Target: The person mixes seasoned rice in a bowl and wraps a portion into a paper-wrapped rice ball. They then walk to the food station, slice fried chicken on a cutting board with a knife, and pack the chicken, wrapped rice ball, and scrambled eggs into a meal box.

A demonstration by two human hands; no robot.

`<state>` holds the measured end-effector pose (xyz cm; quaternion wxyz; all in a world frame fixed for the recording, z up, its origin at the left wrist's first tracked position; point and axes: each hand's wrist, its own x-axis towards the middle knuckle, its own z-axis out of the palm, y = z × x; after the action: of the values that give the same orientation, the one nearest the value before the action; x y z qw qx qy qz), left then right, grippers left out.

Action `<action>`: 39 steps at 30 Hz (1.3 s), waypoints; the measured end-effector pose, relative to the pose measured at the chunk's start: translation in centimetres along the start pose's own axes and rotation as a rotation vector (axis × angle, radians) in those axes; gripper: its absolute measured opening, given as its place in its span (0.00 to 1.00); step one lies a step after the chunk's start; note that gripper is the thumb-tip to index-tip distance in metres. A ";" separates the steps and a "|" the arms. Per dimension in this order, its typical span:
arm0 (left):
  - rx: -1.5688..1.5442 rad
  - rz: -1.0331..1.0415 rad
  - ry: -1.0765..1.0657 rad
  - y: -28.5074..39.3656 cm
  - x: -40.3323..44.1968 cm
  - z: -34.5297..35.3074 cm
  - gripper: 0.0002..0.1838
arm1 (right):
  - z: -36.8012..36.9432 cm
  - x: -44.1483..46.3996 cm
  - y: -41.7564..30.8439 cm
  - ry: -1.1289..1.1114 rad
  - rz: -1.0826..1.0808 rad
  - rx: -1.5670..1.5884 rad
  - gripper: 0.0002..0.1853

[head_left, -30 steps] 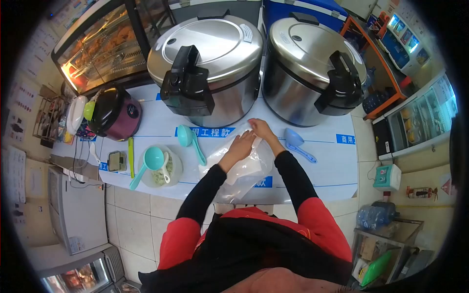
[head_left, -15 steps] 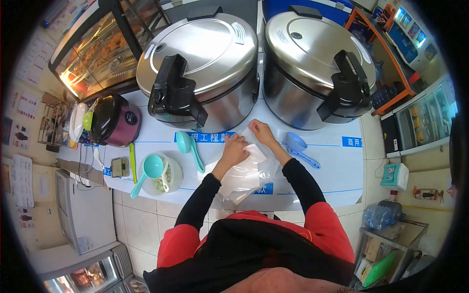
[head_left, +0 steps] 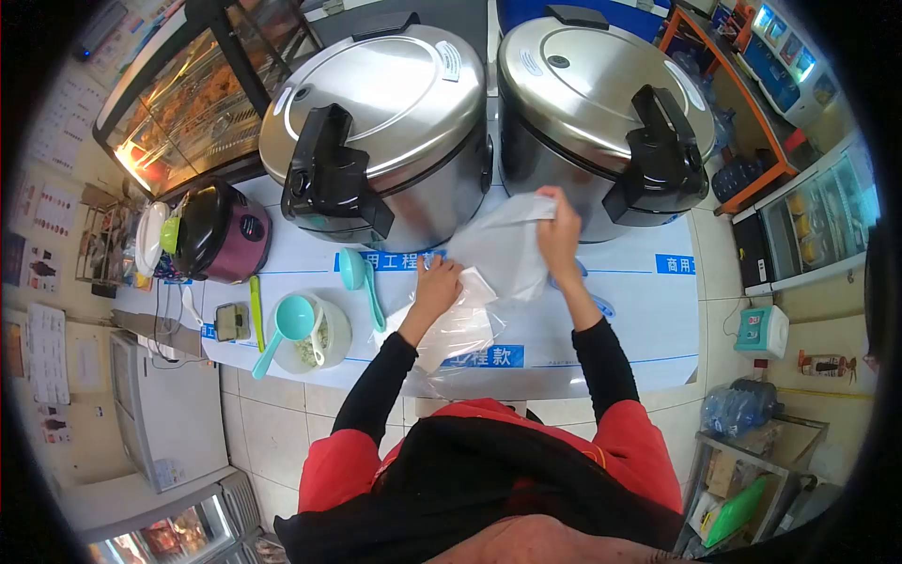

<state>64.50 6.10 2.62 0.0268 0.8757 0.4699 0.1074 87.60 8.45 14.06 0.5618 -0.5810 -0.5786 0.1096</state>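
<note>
A thin, translucent white plastic sheet [head_left: 498, 249], possibly a bag, is pinched at its upper right corner by my right hand [head_left: 561, 235], raised in front of the right cooker. The sheet hangs slantwise to the left, towards my left hand [head_left: 439, 287]. My left hand rests with its fingers apart on a pile of white paper and clear plastic [head_left: 460, 329]; whether it also touches the hanging sheet I cannot tell. Left of it lies a turquoise ladle [head_left: 353, 271]. A blue scoop [head_left: 601, 305] is partly hidden behind my right hand and wrist.
Two large steel cookers, the left [head_left: 413, 141] and the right [head_left: 564, 122], stand at the table's back. To the left are a purple rice cooker [head_left: 252, 230] and a white tub [head_left: 340, 343] with a turquoise ladle [head_left: 295, 318] on it. A lit food cabinet [head_left: 188, 103] stands behind.
My right hand has moved up and to the right, lifting the plastic sheet off the pile. My left hand has shifted slightly left and remains on the pile.
</note>
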 end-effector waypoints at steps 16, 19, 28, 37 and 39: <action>-1.775 -0.725 -0.321 -3.0 -11.3 -7.4 0.27 | 4.8 -17.9 -7.3 -0.842 -0.693 0.096 0.13; -1.905 -0.882 -0.116 -3.2 -13.8 -5.0 0.22 | 4.9 -19.0 -8.2 -1.007 -0.606 0.072 0.14; -0.964 -0.935 0.113 -5.3 -15.4 0.9 0.16 | 9.5 -22.4 -1.3 -0.696 -0.270 -0.383 0.25; -0.359 -0.765 0.536 -5.3 -22.4 -9.9 0.19 | 10.2 -20.0 -5.2 -0.699 -0.078 -0.280 0.22; 0.298 -0.635 0.682 -9.3 -24.9 -13.1 0.18 | 11.4 -18.9 -10.6 -0.662 -0.157 -0.086 0.15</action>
<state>40.77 -10.10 10.01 -0.2229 0.5983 0.7061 0.3062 67.14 -3.81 8.53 0.3253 -0.4909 -0.7766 0.2239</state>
